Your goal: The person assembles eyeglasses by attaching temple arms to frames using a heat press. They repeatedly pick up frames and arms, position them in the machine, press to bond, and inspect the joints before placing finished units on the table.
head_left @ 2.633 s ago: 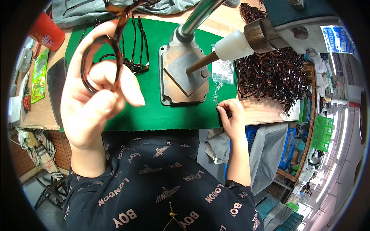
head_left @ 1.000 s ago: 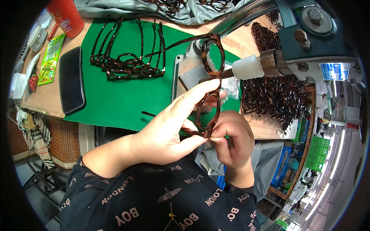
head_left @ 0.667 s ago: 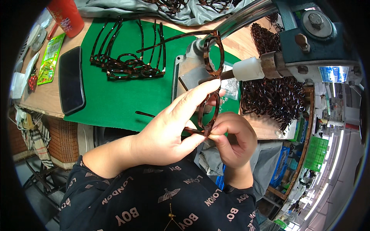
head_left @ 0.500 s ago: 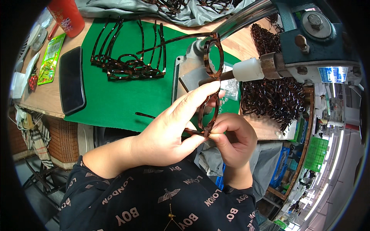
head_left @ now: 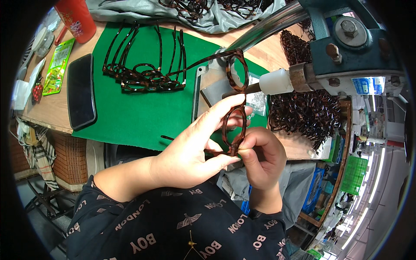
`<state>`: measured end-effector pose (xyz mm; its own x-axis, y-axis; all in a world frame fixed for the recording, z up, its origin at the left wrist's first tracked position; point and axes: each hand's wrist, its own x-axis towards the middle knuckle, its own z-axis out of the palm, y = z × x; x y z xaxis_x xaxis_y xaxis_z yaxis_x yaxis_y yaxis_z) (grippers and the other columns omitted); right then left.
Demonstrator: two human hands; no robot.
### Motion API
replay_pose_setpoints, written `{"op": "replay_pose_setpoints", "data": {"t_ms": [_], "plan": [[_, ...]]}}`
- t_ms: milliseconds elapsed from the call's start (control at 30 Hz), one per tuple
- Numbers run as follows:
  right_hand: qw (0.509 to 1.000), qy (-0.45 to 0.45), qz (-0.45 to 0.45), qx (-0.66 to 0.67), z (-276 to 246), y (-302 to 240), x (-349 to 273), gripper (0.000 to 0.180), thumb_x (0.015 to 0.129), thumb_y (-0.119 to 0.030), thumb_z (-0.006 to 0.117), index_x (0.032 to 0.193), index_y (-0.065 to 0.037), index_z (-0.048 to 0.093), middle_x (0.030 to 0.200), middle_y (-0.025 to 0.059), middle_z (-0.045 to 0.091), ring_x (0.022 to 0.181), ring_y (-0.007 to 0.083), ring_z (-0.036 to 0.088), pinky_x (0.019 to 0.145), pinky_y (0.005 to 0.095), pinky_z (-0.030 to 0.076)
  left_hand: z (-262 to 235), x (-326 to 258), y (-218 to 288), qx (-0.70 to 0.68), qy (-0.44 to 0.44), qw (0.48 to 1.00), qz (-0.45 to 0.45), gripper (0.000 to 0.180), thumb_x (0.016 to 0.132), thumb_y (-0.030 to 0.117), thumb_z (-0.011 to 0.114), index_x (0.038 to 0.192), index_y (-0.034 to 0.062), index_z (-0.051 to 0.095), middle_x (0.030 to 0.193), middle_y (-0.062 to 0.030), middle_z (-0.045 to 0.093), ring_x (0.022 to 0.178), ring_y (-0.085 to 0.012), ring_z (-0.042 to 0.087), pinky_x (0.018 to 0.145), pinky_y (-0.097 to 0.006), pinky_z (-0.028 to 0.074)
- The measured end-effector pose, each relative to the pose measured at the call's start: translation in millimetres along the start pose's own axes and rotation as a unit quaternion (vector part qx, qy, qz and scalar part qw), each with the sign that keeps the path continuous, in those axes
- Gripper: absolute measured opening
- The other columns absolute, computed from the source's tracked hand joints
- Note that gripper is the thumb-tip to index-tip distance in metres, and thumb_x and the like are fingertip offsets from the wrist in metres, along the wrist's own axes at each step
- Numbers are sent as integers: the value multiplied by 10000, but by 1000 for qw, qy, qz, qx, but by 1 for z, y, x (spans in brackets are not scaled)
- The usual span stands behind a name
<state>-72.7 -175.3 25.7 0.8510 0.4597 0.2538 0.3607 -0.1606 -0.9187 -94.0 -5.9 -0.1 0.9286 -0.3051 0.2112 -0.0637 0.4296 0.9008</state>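
A tortoiseshell eyeglass frame (head_left: pixel 229 71) is held up on end over the green mat, with no lenses that I can make out. My left hand (head_left: pixel 195 138) grips it, fingers around the bridge and lower rim, thumb near the lower hinge. At that same hinge corner, my right hand (head_left: pixel 263 156) pinches with thumb and forefinger; whether something small sits between those fingertips is hidden. One temple arm stretches left from the top rim, and the other passes behind my left hand. Several similar eyeglass frames (head_left: pixel 151 80) lie in a row with their temples unfolded, at the mat's far left.
A teal press (head_left: pixel 351 52) with a white cylindrical tip (head_left: pixel 275 82) juts in from the right, close to the held frame. Behind it are heaps of tortoiseshell frames (head_left: pixel 305 115). On the left lie a phone (head_left: pixel 81 92), a green packet (head_left: pixel 58 67) and a red cup (head_left: pixel 76 21).
The held frame has tilted slightly, its top rim shifting a little left and down. Both hands keep their grip near the lower hinge, moving only slightly.
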Motion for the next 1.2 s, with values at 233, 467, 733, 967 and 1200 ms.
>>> {"op": "replay_pose_setpoints", "data": {"t_ms": [233, 467, 733, 967, 1200], "plan": [[999, -3, -13, -35, -1, -4, 4, 88, 786, -46, 648, 818, -7, 576, 761, 66, 591, 681, 173, 556, 632, 257, 439, 1, 2, -1, -7, 8, 1000, 1, 866, 719, -128, 589, 1410, 71, 106, 1378, -163, 299, 1224, -239, 389, 674, -240, 546], [999, 13, -20, -31, 1, -5, 6, 77, 759, -13, 662, 797, 9, 599, 750, 83, 609, 678, 170, 573, 627, 256, 448, 1, 2, -3, -63, 14, 998, -2, 868, 719, -120, 601, 1405, 72, 105, 1369, -163, 305, 1229, -238, 383, 654, -239, 549], [993, 34, 7, 113, 5, -1, 5, 61, 815, -6, 609, 856, 27, 580, 874, 113, 612, 774, 158, 576, 700, 263, 460, 6, 6, 6, -92, 39, 994, 40, 863, 733, -117, 590, 1405, 77, 86, 1370, -174, 299, 1239, -234, 375, 667, -241, 547], [981, 116, -131, 84, -5, -11, 16, 120, 890, -47, 499, 975, 37, 511, 988, 180, 597, 928, 234, 574, 815, 319, 458, 18, 42, 12, -51, 82, 984, 151, 862, 741, -155, 557, 1410, 99, 78, 1393, -155, 266, 1229, -199, 378, 748, -247, 512], [907, 231, -346, -71, -77, -73, 41, 274, 900, -159, 462, 1138, -26, 484, 1113, 190, 538, 1068, 286, 509, 900, 399, 417, 30, 72, 8, -106, 130, 969, 183, 853, 743, -155, 570, 1409, 125, 118, 1379, -106, 298, 1216, -180, 365, 788, -252, 486]]}}
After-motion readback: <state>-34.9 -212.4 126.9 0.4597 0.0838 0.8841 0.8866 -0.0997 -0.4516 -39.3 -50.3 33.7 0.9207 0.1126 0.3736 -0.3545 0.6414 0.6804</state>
